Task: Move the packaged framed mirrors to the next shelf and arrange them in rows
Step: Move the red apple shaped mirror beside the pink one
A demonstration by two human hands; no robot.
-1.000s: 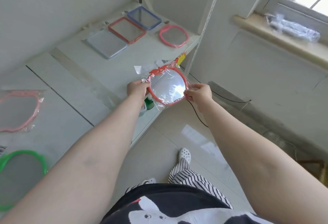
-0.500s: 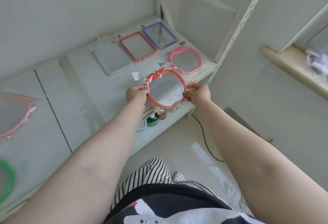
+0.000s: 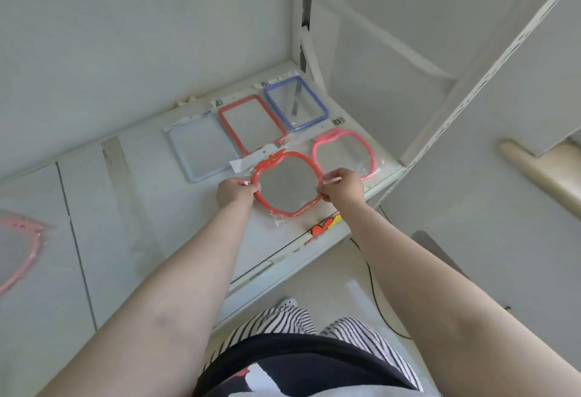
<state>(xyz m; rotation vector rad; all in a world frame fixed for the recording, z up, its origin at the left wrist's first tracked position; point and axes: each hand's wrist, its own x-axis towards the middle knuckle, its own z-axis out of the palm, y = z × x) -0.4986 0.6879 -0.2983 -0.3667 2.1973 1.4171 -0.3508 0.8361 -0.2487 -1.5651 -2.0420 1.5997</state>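
While both hands [image 3: 234, 193] [image 3: 344, 187] pinch the red mirror's [image 3: 287, 189] side rims, it sits just left of the pink mirror [image 3: 344, 153]

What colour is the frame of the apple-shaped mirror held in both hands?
Red-orange, on the packaged apple-shaped mirror; the head view shows it clearly.

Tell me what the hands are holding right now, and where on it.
Both hold the red apple-shaped mirror by its frame: left hand on its left edge, right hand on its right.
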